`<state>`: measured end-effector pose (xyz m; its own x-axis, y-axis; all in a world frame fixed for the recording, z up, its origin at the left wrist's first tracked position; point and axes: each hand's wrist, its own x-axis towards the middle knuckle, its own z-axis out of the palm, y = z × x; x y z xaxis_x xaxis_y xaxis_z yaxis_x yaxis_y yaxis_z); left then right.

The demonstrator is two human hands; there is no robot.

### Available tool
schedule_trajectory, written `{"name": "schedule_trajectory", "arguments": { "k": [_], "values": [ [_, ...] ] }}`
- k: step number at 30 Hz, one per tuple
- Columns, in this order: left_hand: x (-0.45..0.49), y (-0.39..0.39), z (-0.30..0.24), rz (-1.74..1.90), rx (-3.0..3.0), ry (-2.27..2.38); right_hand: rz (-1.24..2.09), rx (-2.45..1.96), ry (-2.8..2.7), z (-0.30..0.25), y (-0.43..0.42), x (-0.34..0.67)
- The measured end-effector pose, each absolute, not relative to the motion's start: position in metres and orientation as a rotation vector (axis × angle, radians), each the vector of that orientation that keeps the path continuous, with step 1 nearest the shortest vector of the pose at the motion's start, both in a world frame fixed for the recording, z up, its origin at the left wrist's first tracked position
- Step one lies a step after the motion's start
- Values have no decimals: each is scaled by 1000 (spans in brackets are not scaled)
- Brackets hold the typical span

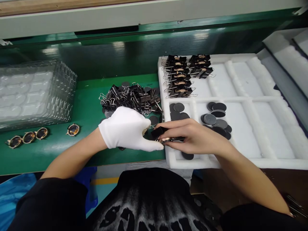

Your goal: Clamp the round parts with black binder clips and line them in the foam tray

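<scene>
My left hand (pixel 127 130), in a white glove, curls around a small round gold-rimmed piece (pixel 165 140) just left of the tray's edge. A black binder clip (pixel 158 132) sits against that piece. My bare right hand (pixel 194 136) pinches the binder clip between thumb and fingers. Fingers partly hide the piece, so I cannot tell how far the clip bites on it. Behind my hands lies a heap of black binder clips (pixel 132 98) with silver wire handles, mixed with dark round discs (pixel 154 120).
A white foam tray (pixel 257 99) on the right holds rows of clipped gold-rimmed pieces (pixel 179 77) and loose dark discs (pixel 220 123). To the left, clear plastic trays (pixel 36 93) are stacked. Round gold-rimmed pieces with tortoiseshell-coloured centres (pixel 29 137) lie before them on the green table (pixel 55 152).
</scene>
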<state>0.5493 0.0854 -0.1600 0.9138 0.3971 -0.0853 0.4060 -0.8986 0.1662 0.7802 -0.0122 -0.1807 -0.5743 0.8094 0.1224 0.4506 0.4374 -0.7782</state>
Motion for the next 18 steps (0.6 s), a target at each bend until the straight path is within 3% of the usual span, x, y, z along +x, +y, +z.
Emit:
{"name": "schedule_trajectory", "arguments": {
  "k": [9, 18],
  "values": [
    [551, 80, -164, -91, 3033, 696, 972, -1111, -2079, -175, -12, 789],
    [555, 84, -179, 65, 2496, 569, 970, -1390, -1759, -168, -4, 820]
  ]
}}
